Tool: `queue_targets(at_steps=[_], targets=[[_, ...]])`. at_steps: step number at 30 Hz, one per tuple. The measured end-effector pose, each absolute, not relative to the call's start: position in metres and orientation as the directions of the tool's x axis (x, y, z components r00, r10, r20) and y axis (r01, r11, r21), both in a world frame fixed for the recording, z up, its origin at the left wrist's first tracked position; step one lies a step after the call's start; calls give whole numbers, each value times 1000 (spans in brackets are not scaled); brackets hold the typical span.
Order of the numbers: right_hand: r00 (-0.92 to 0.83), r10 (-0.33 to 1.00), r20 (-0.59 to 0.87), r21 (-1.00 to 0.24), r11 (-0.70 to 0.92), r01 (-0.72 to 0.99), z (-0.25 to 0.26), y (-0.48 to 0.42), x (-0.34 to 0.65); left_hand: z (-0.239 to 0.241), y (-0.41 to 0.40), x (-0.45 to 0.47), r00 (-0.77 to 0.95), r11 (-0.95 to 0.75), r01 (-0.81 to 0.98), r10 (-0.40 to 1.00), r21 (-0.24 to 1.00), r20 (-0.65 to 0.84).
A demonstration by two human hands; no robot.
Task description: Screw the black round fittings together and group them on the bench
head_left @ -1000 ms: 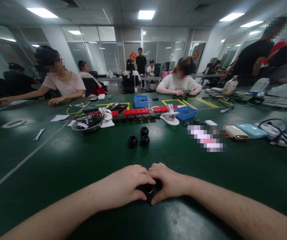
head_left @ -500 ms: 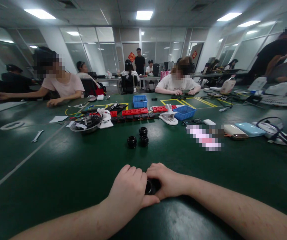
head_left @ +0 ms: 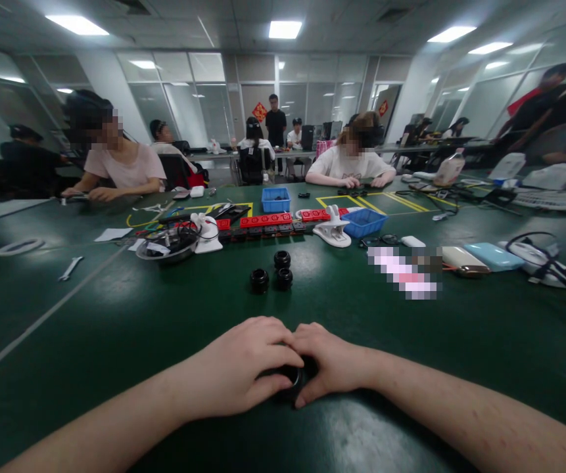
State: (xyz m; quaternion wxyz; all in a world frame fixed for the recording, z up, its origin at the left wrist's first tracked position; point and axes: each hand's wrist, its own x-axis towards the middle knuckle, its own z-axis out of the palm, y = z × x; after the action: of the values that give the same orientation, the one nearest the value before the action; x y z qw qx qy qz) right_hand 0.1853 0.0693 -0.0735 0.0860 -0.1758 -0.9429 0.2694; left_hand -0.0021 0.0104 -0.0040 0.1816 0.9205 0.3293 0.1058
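Two bare forearms reach in from the lower corners of the view and meet low in the centre, over a dark green counter. The left arm slants up from the lower left, and its left hand lies back upward, wrist fairly straight, fingers bent over towards the right with the thumb stretched out below them. The right arm slants in from the lower right; its right hand is turned inward, knuckles high and curled, thumb pointing down and towards the left. Between the hands, close to the counter's surface, is a small black round part with a shiny curved rim, largely covered by fingers. Each grip is closed around this part: the left between fingers and thumb on its left, the right cupping its right side. The knuckles of the two hands are side by side, apparently touching; the hidden fingertips cannot be made out. Beyond them on the counter, well apart from the hands, stand three black ringed pieces in a close triangular cluster.
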Motion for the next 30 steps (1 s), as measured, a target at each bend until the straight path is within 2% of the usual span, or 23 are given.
queue_targets(at_steps=[5,9,13,17,20,22,30], targets=[[-909,415,30,-532,777,337,-75,69,185,1,15,-7,835,-700,500,546,510,-70],[-913,407,33,-535,778,328,-75,69,185,-2,15,-3,793,-664,568,601,487,-105],[-918,391,63,-535,790,300,-75,69,186,-3,8,4,698,-598,688,701,412,-148],[-909,413,49,-526,785,328,-75,69,185,-10,1,18,566,-525,818,806,234,-173],[-907,418,48,-511,790,337,-75,69,184,-19,-3,26,494,-486,870,858,90,-140],[-909,413,56,-500,800,333,-75,69,184,-25,-4,29,464,-461,886,881,48,-97],[-911,406,70,-501,804,320,-78,70,185,-39,-2,29,422,-426,901,905,81,58]])
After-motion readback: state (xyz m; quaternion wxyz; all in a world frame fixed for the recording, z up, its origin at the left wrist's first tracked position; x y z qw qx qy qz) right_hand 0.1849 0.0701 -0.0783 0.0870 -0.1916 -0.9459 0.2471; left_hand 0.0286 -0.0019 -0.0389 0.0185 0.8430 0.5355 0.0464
